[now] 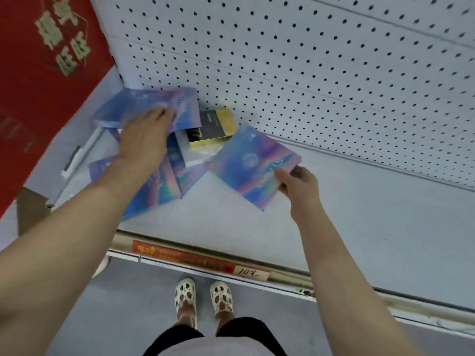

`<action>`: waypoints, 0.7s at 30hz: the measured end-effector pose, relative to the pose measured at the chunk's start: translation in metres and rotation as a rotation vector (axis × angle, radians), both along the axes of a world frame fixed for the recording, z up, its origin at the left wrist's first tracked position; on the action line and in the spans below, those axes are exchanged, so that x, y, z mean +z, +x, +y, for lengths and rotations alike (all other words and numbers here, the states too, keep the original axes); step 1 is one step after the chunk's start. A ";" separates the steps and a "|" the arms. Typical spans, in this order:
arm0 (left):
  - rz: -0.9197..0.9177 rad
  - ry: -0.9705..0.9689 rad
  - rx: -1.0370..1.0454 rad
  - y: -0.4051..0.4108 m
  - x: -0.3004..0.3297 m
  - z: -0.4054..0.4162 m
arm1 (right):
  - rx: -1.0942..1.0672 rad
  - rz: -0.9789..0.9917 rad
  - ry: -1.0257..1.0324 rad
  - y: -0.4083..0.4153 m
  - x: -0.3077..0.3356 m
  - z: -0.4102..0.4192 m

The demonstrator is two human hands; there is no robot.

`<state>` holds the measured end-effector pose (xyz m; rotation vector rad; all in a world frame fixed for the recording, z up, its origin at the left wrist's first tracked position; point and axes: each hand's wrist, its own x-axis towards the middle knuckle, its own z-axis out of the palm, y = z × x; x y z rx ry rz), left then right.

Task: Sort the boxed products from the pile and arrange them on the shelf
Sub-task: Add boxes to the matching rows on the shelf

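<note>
A pile of flat holographic blue-purple boxes lies at the left end of a grey shelf (359,222). My left hand (146,140) reaches over the pile, its fingers on the top box (144,105) near the back corner. My right hand (298,186) pinches the near corner of another holographic box (252,165), held tilted just right of the pile. A black and gold box (213,127) lies at the back between the two. More holographic boxes (159,186) lie under my left forearm.
A white pegboard wall (308,60) backs the shelf. A red panel with gold characters (43,73) stands at the left. The shelf's front rail carries a red price strip (200,260). My feet in white shoes (203,296) stand on the grey floor.
</note>
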<state>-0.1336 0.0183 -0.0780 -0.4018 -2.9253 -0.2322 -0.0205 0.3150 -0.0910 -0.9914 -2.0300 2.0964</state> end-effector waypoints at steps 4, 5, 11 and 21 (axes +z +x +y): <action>0.161 -0.050 -0.101 0.023 0.006 0.010 | -0.151 0.035 0.153 0.015 0.010 0.005; 0.204 -0.081 -0.154 0.035 0.008 0.020 | -0.186 0.041 0.198 0.017 0.014 0.006; 0.042 -0.169 -0.256 0.101 -0.031 0.082 | -0.141 0.022 0.433 0.019 0.025 0.013; -0.247 -0.226 -0.097 0.028 -0.019 0.069 | 0.002 -0.015 0.456 0.043 0.030 0.017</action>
